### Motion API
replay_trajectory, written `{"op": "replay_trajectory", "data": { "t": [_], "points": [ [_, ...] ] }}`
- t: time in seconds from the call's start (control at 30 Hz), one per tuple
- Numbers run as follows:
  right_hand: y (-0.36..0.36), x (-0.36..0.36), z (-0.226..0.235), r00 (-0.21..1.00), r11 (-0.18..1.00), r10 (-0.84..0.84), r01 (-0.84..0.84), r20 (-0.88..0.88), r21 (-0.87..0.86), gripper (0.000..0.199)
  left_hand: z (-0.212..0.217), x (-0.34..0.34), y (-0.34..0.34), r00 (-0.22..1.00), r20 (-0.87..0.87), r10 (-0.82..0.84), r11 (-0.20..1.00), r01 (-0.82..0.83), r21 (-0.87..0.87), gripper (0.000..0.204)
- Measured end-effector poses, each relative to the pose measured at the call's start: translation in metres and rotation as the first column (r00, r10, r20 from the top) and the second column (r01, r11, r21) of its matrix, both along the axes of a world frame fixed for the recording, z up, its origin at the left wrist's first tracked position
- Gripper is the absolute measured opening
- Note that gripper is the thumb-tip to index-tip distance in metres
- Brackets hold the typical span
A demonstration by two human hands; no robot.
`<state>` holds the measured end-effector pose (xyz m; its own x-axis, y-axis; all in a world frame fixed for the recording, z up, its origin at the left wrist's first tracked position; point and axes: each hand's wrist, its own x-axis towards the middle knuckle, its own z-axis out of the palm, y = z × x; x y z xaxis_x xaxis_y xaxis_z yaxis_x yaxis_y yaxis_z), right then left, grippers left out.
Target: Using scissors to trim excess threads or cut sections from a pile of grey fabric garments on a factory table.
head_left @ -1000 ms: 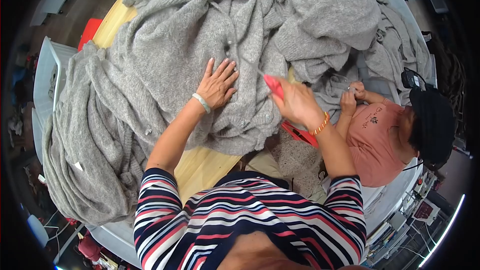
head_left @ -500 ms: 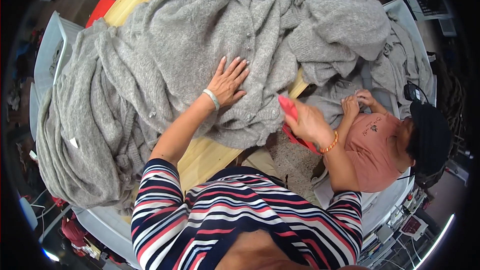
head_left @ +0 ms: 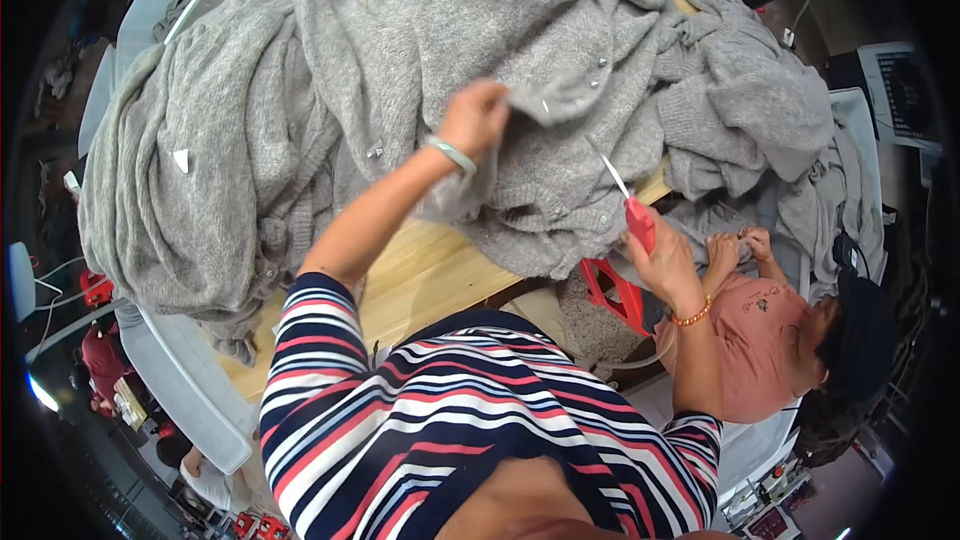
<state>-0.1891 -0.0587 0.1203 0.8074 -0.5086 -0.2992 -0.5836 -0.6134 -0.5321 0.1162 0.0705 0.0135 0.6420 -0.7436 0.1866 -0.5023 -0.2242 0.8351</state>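
Grey knit cardigan (head_left: 555, 90) bunches on the desk (head_left: 425, 275), its fabric pinched in my left grip (head_left: 475, 120). My right grip (head_left: 665, 258) wraps red-handled scissors (head_left: 640, 224).

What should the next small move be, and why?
Probably steady the left hand before bringing the tool nearer: that hand is blurred and seems to grip a raised fold of the grey knit, while the right hand holds the tool by its red handle, blade pointing toward the knit.
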Motion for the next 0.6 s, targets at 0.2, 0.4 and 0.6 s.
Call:
{"op": "replay_trajectory", "data": {
  "t": [0.2,0.4,0.6],
  "points": [
    [0.001,0.030,0.022,0.970,1.000,-0.011,0.017,0.244,-0.022,0.039,0.161,0.223,0.149,0.915,-0.088,0.394,0.766,-0.379,-0.518,0.006],
    [0.008,0.039,0.005,0.990,0.993,-0.078,0.067,0.115,0.100,0.038,0.165,0.261,0.374,0.172,0.161,0.972,0.223,-0.887,-0.404,0.018],
    [0.010,0.055,-0.014,0.989,0.996,0.081,-0.078,0.125,-0.035,0.040,0.130,0.135,0.295,0.149,0.755,0.639,0.676,-0.577,-0.459,0.027]
  ]
}}
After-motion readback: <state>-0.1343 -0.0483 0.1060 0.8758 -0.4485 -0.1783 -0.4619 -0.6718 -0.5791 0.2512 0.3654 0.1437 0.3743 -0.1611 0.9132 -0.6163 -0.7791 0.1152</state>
